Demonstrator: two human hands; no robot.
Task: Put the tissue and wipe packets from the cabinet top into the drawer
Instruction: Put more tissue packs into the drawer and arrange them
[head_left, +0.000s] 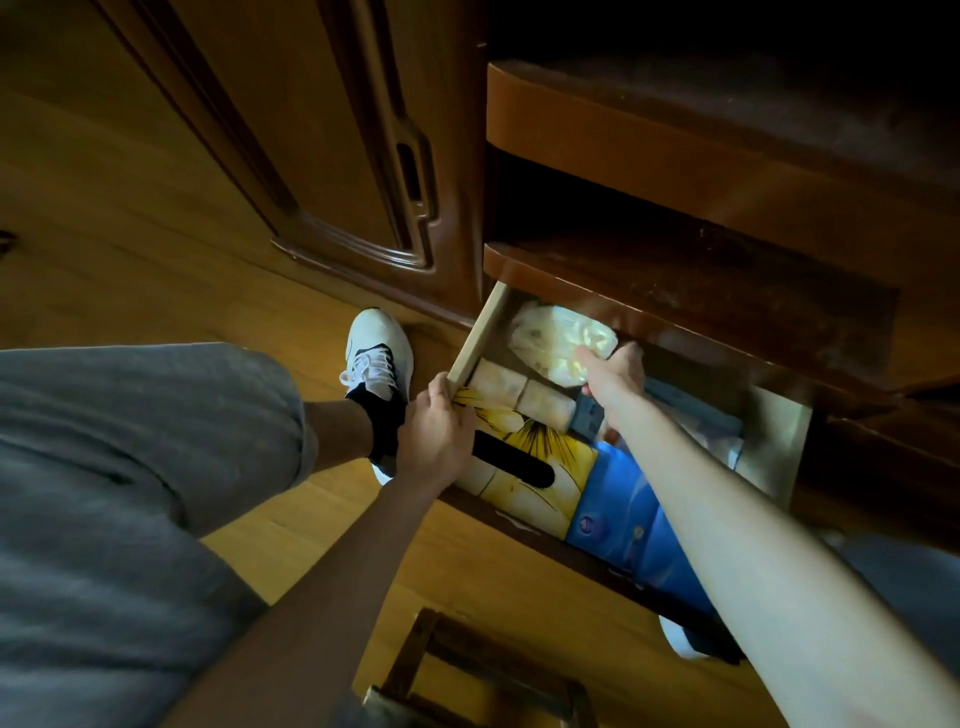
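Note:
The drawer (475, 335) stands pulled out under the dark wooden cabinet. My left hand (435, 432) grips its front left corner. My right hand (613, 375) reaches into the back of the drawer and holds a pale yellow plastic packet (558, 340), tilted against the back. Inside lie a yellow tissue box with a black slot (524, 467), small cream packets (519, 392) beside it, and a blue packet (618, 509) partly under my right forearm.
A cabinet door with a carved handle (410, 171) is to the left of the drawer. An open shelf (675, 260) sits just above it. My white shoe (376, 351) rests on the wooden floor. A wooden stool (467, 675) stands below.

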